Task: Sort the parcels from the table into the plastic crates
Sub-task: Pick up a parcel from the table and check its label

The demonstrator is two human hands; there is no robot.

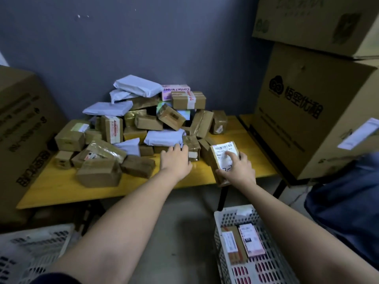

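A heap of brown taped boxes and white poly mailers (143,121) covers the yellow table (61,187). My right hand (238,168) grips a small brown box with a white barcode label (224,153) at the table's front right edge. My left hand (174,158) reaches into the heap, fingers touching a white mailer (164,137) and a small taped box (191,145). A white plastic crate (227,220) stands on the floor at lower right, holding two labelled parcels (242,242). Another white crate (34,251) sits at lower left.
Large cardboard cartons stand stacked at the right (307,111) and one at the left (18,128). A grey wall backs the table. A dark blue bag or cloth (348,201) lies at the right beside the crate. Bare concrete floor (180,232) runs between the crates.
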